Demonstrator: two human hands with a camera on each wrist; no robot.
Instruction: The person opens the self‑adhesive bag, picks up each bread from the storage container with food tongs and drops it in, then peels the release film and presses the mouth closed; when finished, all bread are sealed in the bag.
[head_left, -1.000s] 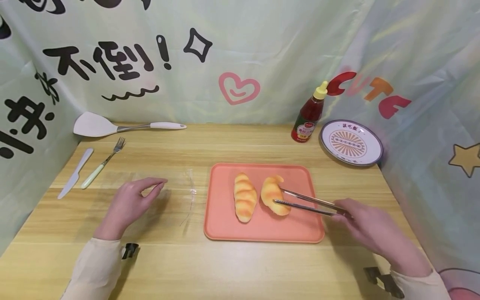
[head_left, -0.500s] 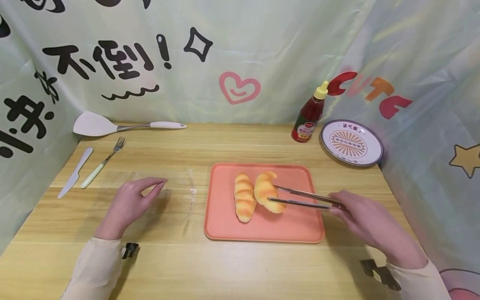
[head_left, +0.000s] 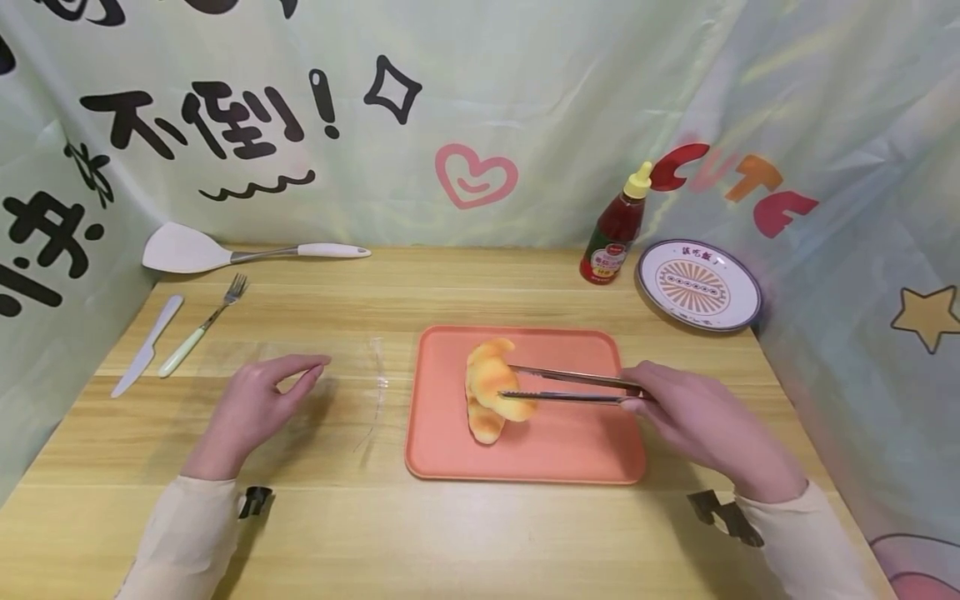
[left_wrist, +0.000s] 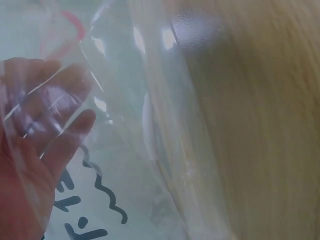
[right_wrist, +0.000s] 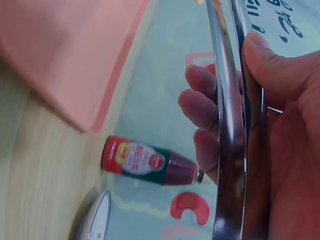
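Note:
In the head view my right hand point(head_left: 701, 429) grips metal tongs point(head_left: 570, 397), their tips closed on a croissant point(head_left: 493, 379). The croissant overlaps a longer ridged bread roll point(head_left: 484, 427), whose lower end shows on the pink tray point(head_left: 585, 450). The right wrist view shows thumb and curled fingers around the tongs point(right_wrist: 231, 130). To the left of the tray, my left hand point(head_left: 258, 404) pinches a clear plastic bag point(head_left: 380, 383), thumb and forefinger tips close together. Clear film point(left_wrist: 107, 115) spreads in front of the left hand point(left_wrist: 45, 135) in the left wrist view.
A red sauce bottle point(head_left: 611, 237) with a yellow cap and a patterned plate point(head_left: 738, 287) are at the back right. At the left lie a white spatula point(head_left: 187, 248), a fork point(head_left: 201, 329) and a knife point(head_left: 148, 346). Printed cloth point(head_left: 360, 208) stands behind the table.
My right hand and the tongs have moved left, carrying the croissant from the tray's right part to over the ridged bread roll. The left hand has stayed nearly still.

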